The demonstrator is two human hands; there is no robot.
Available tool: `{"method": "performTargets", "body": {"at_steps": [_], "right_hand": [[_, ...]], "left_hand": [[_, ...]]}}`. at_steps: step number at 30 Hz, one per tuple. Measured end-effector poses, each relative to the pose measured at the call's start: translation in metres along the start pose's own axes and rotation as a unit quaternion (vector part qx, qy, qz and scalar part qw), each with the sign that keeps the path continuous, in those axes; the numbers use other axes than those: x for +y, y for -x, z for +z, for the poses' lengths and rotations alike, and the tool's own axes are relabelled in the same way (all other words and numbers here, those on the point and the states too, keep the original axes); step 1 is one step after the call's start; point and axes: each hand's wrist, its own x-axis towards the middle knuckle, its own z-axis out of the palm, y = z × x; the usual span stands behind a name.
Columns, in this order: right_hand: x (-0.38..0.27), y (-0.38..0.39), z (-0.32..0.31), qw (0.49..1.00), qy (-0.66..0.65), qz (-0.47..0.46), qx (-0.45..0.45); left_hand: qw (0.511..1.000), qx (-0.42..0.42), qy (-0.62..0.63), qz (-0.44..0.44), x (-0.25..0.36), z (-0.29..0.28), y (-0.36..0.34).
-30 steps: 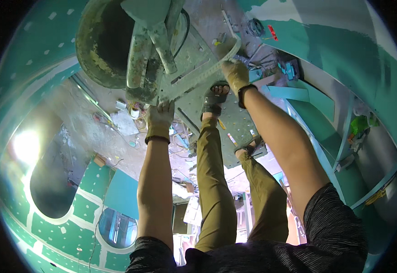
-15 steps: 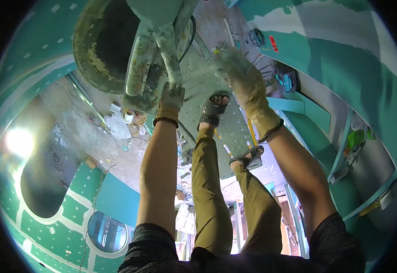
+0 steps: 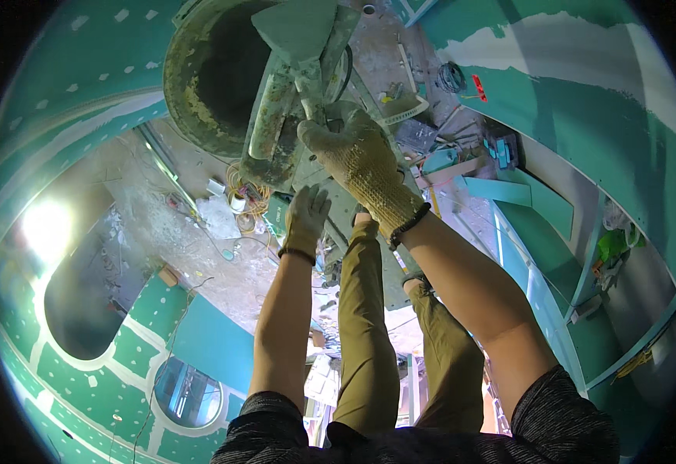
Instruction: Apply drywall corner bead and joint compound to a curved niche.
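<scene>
A large round, crusted metal tub (image 3: 179,85) fills the upper middle, with a rusty steel bracket and bar (image 3: 272,108) beside its dark opening. My gloved right hand (image 3: 357,158) is raised at the lower end of the bar, thumb and fingers apart; whether it touches the metal I cannot tell. My gloved left hand (image 3: 307,216) is lower, just below the bracket, fingers apart and holding nothing visible. My legs (image 3: 361,317) reach down to a studded metal platform (image 3: 392,290), with my sandalled feet mostly hidden behind my right arm and hand.
Curved green board walls (image 3: 160,301) with white patches surround me. Below lie a dusty floor with scattered offcuts, coiled cable (image 3: 245,185) and tools (image 3: 442,158). An angled partition frame (image 3: 593,255) stands right; a bright lamp (image 3: 47,228) glares left.
My right hand has moved left from the frame's rail to the bar. My left hand has come down from the bracket. The tub has shifted right in view.
</scene>
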Motion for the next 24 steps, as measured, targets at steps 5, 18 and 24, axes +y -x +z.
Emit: {"method": "performTargets", "body": {"at_steps": [5, 18, 24], "right_hand": [[0.005, 0.004, -0.003, 0.983, 0.036, -0.126, 0.131], [-0.082, 0.14, -0.063, 0.964, -0.018, -0.14, -0.225], [-0.098, 0.066, -0.03, 0.993, 0.07, -0.084, 0.037]], "left_hand": [[0.992, 0.069, -0.088, 0.058, 0.026, -0.028, 0.134], [0.923, -0.056, -0.333, 0.182, 0.117, 0.205, 0.319], [0.901, 0.028, -0.258, 0.349, 0.169, 0.14, 0.318]]}}
